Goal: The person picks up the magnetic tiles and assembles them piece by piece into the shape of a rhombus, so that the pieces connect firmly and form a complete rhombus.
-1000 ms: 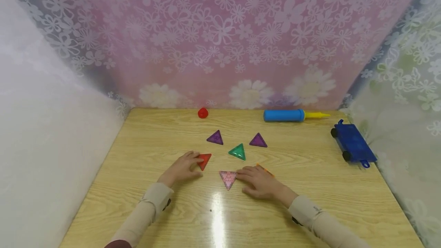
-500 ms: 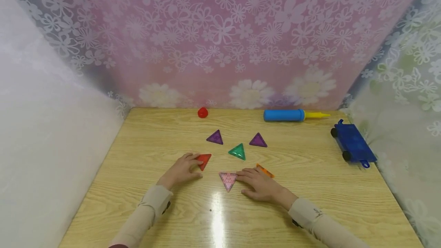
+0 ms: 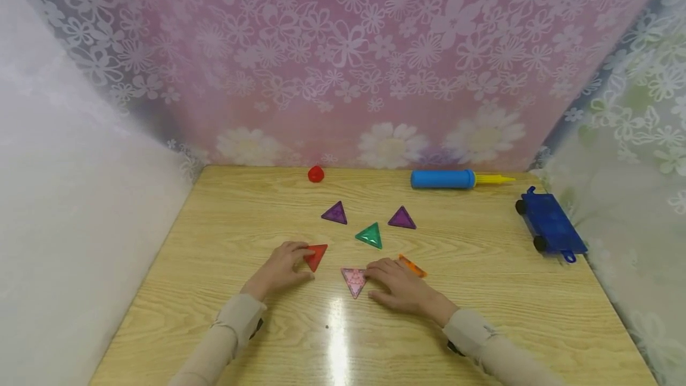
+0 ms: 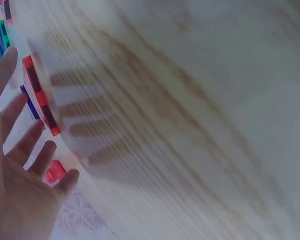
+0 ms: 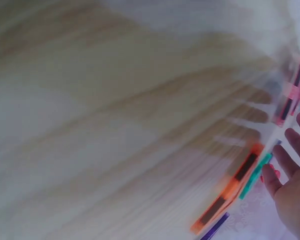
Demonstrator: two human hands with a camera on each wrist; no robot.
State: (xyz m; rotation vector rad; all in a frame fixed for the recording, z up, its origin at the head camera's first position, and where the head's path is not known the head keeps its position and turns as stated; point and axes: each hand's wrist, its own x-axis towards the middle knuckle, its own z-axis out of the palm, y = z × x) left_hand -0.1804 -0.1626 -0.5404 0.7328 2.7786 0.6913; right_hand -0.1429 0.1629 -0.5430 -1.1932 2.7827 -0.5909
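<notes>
My left hand (image 3: pixel 280 270) has its fingertips on the left side of a red triangular magnetic tile (image 3: pixel 317 257), which lies flat on the table. In the left wrist view the fingers are spread and extended beside that red tile (image 4: pixel 41 97). The fingertips of my right hand (image 3: pixel 403 288) touch the right corner of a pink triangular tile (image 3: pixel 354 281). An orange triangular tile (image 3: pixel 412 265) lies just behind the right hand, partly covered by it. A green triangular tile (image 3: pixel 370 236) sits between and beyond the hands, with purple triangular tiles (image 3: pixel 336 213) farther back.
On the wooden table (image 3: pixel 225 207), a small red object (image 3: pixel 316 174) stands at the back edge. A blue pump (image 3: pixel 442 179) with a yellow nozzle lies at the back right. Beside the right wall is a blue wheeled toy base (image 3: pixel 552 222). A floral curtain (image 3: pixel 343 64) hangs behind.
My left hand has drawn the red tile slightly toward the front. The right hand has shifted a little left, so more of the orange tile shows.
</notes>
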